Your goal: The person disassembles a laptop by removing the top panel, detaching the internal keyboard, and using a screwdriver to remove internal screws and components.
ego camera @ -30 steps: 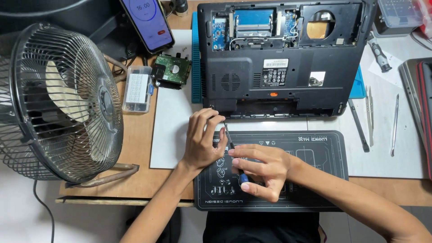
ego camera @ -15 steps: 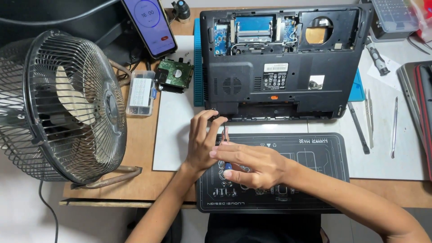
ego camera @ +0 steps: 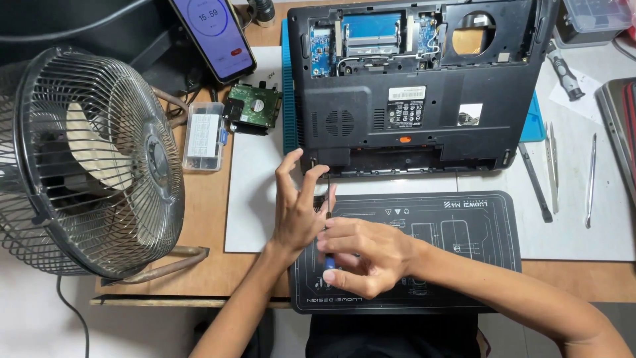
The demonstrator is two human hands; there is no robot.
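A black laptop (ego camera: 411, 99) lies upside down at the back of the desk, with its memory and drive bays uncovered. In front of it is a black repair mat (ego camera: 437, 232). My right hand (ego camera: 361, 255) is shut on a thin screwdriver (ego camera: 328, 199) with a blue handle, whose shaft points up toward the laptop's front edge. My left hand (ego camera: 298, 205) hovers beside the shaft with fingers spread, fingertips near the laptop's lower left corner, touching the screwdriver lightly.
A metal desk fan (ego camera: 86, 166) stands at the left. A phone (ego camera: 212, 36), a bare hard drive (ego camera: 252, 106) and a small clear parts box (ego camera: 204, 136) lie behind my left hand. Tweezers and pry tools (ego camera: 550, 172) rest on the white mat (ego camera: 583, 225) at right.
Both hands have shifted slightly. My left hand's fingers have opened and lifted toward the laptop's corner, and the screwdriver shaft now stands more upright.
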